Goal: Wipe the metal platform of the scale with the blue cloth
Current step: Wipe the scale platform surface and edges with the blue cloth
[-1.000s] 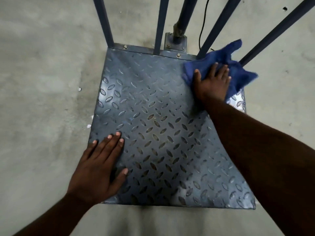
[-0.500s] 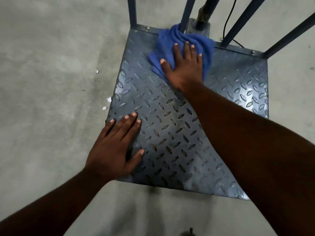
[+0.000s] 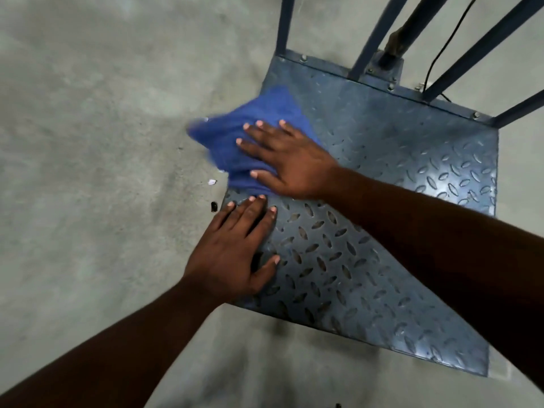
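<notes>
The scale's metal platform [image 3: 382, 231] is a grey-blue tread plate lying low on the floor. A blue cloth [image 3: 235, 136] lies at its left edge, part of it hanging out over the concrete. My right hand [image 3: 288, 160] presses flat on the cloth, fingers spread and pointing left. My left hand [image 3: 235, 248] rests palm down on the platform's near left part, just below the cloth, holding nothing.
Dark blue upright bars [image 3: 284, 25] and a post with a black cable [image 3: 435, 60] rise from the platform's far edge. Grey concrete floor [image 3: 88, 172] surrounds the scale. Small bits of debris [image 3: 212, 182] lie beside the left edge.
My right hand has swept the cloth from the platform's far right corner across its far edge to the left edge. My left hand has stayed flat on the platform.
</notes>
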Available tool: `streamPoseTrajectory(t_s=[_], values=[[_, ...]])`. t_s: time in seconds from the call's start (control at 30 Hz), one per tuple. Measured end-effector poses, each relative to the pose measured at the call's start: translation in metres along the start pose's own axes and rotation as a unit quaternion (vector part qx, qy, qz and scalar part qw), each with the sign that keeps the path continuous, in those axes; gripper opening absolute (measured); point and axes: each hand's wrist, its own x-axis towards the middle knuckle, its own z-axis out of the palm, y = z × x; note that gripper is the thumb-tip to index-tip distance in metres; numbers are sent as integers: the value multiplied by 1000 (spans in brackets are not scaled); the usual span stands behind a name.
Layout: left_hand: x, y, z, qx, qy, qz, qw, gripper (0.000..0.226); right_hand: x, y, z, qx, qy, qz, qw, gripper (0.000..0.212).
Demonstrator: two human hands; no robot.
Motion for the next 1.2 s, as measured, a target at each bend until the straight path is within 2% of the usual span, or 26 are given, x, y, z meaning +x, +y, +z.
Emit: streamPoseTrajectory(t_s=[0.03, 0.07, 0.1, 0.13, 0.17, 0.2, 0.23, 0.27, 0.3, 0.33, 0.37, 0.47, 0.57, 0.63, 0.73, 0.77, 0.8, 0.87, 0.93, 0.97, 1.07, 1.13, 1.2], values=[[0, 1, 0, -1, -3, -1, 1000, 86, 3, 10, -1, 1, 12, 19, 1000, 73], [0, 1, -1, -1, -7, -3, 1000, 86, 9, 19, -3, 12, 30, 112, 993, 74], [-1, 1, -1, 1, -5, -8, 1000, 86, 13, 27, -6, 19, 44, 231, 972, 76], [0, 1, -1, 2, -1, -11, 1000, 86, 18, 30, -6, 17, 55, 299, 952, 78], [0, 0, -1, 5, 0, -10, 1000, 86, 24, 24, -7, 7, 50, 290, 956, 78], [0, 0, 0, 8, -3, -5, 1000, 85, 27, 18, -7, -5, 36, 210, 977, 77], [0, 0, 0, 9, -5, -2, 1000, 83, 29, 11, -5, -11, 19, 93, 995, 75], [-1, -1, 1, 10, -3, -1, 1000, 82, 30, 6, 0, -17, 7, -16, 1000, 71], [-1, -1, 1, 11, -2, 2, 1000, 80, 31, 5, 1, -19, 3, -77, 997, 68], [-1, 0, 1, 7, -5, 8, 1000, 79, 33, 10, 0, -14, 2, -82, 996, 66], [-1, 1, 0, 0, -10, 13, 1000, 79, 35, 17, 1, -7, 15, -42, 999, 67], [-1, 0, 0, -12, -7, 11, 1000, 83, 56, 36, -10, 26, 29, 162, 986, 78], [-1, -3, 1, -16, -13, 10, 1000, 84, 82, 33, -23, 59, -8, 248, 967, 77], [-1, -2, -1, -17, -15, 11, 1000, 84, 87, 12, -18, 19, -38, 193, 980, 71], [-1, -1, -1, -28, -10, 10, 999, 83, 71, -6, 0, -32, -8, -4, 999, 56], [-1, -2, 0, -29, -7, 8, 1000, 83, 70, -1, -1, -33, 2, -23, 999, 55], [-1, -2, 0, -28, -9, 8, 1000, 83, 72, 8, -4, -31, 1, -4, 1000, 56], [-2, -2, 0, -21, -2, 8, 1000, 83, 82, 23, -11, -45, 2, 102, 994, 65], [-2, -1, 0, -20, 4, 11, 1000, 83, 95, 25, -16, -54, -32, 184, 981, 66], [-2, -2, 1, -20, 4, 11, 1000, 84, 102, 18, -18, -53, -51, 198, 977, 64], [-2, -2, 2, -24, 8, 7, 1000, 82, 101, -6, -19, -54, -78, 151, 984, 66], [-2, -2, 2, -36, 31, -38, 998, 78, 83, -19, -12, -43, -46, 94, 994, 64], [-3, -4, 3, -43, 74, -98, 992, 70, 60, -37, 2, -9, 16, 45, 999, 47]])
